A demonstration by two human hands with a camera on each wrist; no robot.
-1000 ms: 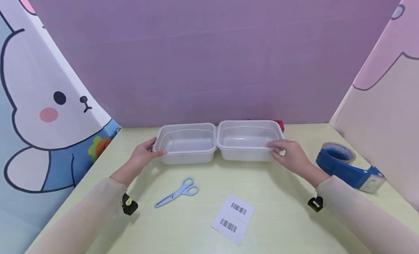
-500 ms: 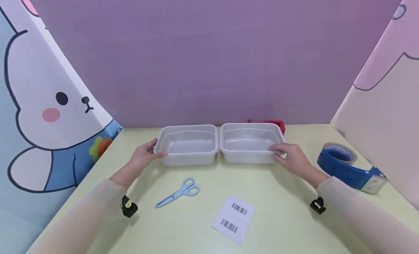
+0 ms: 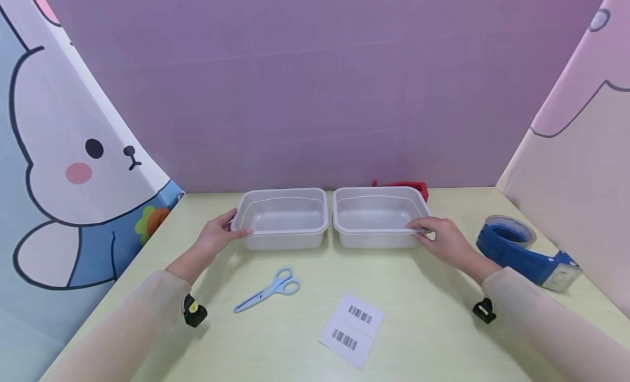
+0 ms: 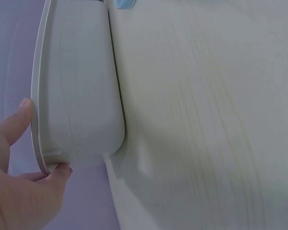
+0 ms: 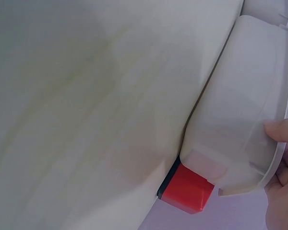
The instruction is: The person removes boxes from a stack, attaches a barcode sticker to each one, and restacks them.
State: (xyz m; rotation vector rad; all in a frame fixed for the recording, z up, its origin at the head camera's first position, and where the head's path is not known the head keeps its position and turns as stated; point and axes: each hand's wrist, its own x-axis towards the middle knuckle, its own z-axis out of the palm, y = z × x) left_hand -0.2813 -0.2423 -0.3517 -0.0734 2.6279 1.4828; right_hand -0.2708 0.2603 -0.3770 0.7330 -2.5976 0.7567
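Pale table (image 3: 423,338), purple wall (image 3: 315,86) — left hand (image 3: 215,234) and right hand (image 3: 443,239) each grip a white tub (image 3: 287,241)

The person's left sleeve (image 3: 118,327) and right sleeve (image 3: 556,322) are long and plain, in a pale beige with a faint pink cast. Each ends at the wrist. By the left cuff (image 3: 173,283) sits an angular black block (image 3: 196,315) with a yellow spot (image 3: 193,306); by the right cuff (image 3: 498,283), a black clip (image 3: 484,318) with an opening through it.
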